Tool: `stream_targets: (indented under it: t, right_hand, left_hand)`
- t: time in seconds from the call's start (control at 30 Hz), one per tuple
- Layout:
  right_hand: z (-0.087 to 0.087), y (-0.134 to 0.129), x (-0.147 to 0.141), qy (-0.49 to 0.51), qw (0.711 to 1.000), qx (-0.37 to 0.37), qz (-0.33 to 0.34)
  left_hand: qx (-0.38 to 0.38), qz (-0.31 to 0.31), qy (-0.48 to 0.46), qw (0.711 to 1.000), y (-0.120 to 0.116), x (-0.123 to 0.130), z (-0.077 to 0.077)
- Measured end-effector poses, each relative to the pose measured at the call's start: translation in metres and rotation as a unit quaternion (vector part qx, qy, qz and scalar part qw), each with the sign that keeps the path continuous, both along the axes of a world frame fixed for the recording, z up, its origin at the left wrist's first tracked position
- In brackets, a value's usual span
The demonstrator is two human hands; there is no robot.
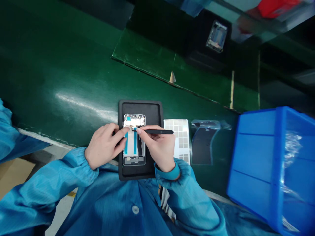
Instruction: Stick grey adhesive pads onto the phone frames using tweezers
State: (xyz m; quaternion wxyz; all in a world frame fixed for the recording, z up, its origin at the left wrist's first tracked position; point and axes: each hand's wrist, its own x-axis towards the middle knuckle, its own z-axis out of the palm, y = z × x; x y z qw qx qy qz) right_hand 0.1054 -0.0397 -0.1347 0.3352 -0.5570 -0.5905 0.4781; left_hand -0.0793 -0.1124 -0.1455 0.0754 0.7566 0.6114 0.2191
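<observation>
An opened smartphone lies face down in a black tray, its circuit board and blue strips showing. My right hand pinches slim black tweezers, their thin tip touching or just over the phone's inside below the circuit board. From the left, my left hand reaches over the phone's edge. Its index fingertip rests close to the tool tip, with the thumb lower and apart from it. Whether anything tiny lies under that fingertip is hidden.
Right of the tray lie a sheet of grey square stickers and a dark film piece. A blue bin with clear plastic stands at the right. Across the green table, another opened phone sits on a black block. A person's blue sleeve is at left.
</observation>
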Motion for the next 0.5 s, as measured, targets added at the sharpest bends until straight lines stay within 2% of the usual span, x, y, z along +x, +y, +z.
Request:
stream_targets:
  t: [0.3, 0.5]
  right_hand:
    - [-0.006, -0.001, 0.002, -0.005, 1.000, 0.011, 0.009]
    - [0.000, -0.002, 0.004, -0.009, 1.000, 0.009, 0.003]
  left_hand:
    - [0.009, -0.023, 0.068, 0.997, 0.000, 0.000, 0.000]
    - [0.004, -0.034, 0.137, 0.990, 0.002, 0.000, 0.011]
